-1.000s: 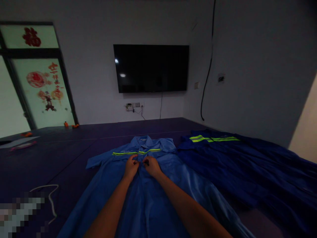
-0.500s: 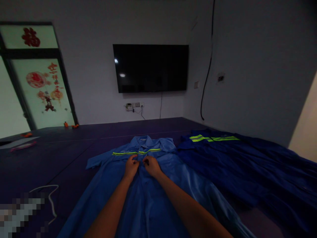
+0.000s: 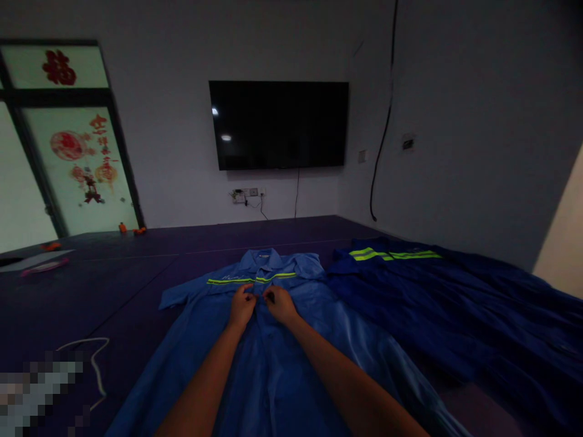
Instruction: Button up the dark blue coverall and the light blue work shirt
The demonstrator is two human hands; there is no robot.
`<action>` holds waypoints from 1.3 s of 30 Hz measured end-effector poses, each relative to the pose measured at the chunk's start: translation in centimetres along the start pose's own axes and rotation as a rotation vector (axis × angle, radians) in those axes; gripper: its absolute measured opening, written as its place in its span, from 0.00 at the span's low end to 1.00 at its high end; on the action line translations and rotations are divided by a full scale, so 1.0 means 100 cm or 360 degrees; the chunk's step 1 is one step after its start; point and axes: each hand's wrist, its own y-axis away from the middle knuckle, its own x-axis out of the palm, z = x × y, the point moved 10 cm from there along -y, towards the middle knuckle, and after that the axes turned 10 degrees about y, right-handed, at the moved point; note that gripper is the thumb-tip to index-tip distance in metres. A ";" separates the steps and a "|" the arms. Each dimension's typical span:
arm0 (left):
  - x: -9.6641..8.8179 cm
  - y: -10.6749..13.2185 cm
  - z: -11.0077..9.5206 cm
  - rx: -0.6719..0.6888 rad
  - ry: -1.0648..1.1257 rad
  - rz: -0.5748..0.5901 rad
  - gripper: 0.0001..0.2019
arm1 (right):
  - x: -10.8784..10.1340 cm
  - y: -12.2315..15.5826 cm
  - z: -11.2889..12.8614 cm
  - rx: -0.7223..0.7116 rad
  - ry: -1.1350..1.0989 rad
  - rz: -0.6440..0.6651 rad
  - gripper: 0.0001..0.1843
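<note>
A light blue work shirt [image 3: 273,370] with a yellow-green reflective stripe across the chest lies flat, front up, on a dark purple floor mat [image 3: 118,273]. My left hand [image 3: 241,306] and my right hand [image 3: 280,305] rest side by side on the shirt's front opening just below the stripe. Both hands have their fingers pinched on the fabric edges of the placket. What sits between the fingertips is too small to make out.
A darker blue garment [image 3: 455,303] with its own reflective stripe lies spread to the right. A white cord [image 3: 93,358] lies at the left. On the far wall hang a black television [image 3: 279,124] and a socket. A glass door with red decorations stands at the left.
</note>
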 end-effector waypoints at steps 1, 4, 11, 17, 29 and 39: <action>0.000 0.000 0.001 -0.0010 0.0023 0.0002 0.20 | 0.000 0.000 0.000 -0.0004 0.0000 0.0003 0.08; 0.001 0.001 0.001 -0.0035 0.0094 0.0008 0.21 | 0.000 0.000 0.000 -0.0017 0.0008 0.0008 0.08; 0.000 0.001 0.003 -0.0062 0.0160 -0.0021 0.21 | 0.003 -0.001 -0.004 0.0003 -0.0010 0.0021 0.08; 0.001 0.001 0.003 -0.0066 0.0164 -0.0011 0.23 | 0.005 -0.001 -0.006 0.0023 -0.0019 0.0023 0.06; 0.000 0.000 0.005 -0.0031 0.0119 -0.0022 0.21 | 0.003 0.000 -0.003 0.0010 -0.0006 0.0022 0.03; -0.001 0.000 0.000 0.0013 0.0025 -0.0045 0.19 | 0.002 0.001 0.006 -0.0070 0.0019 0.0041 0.07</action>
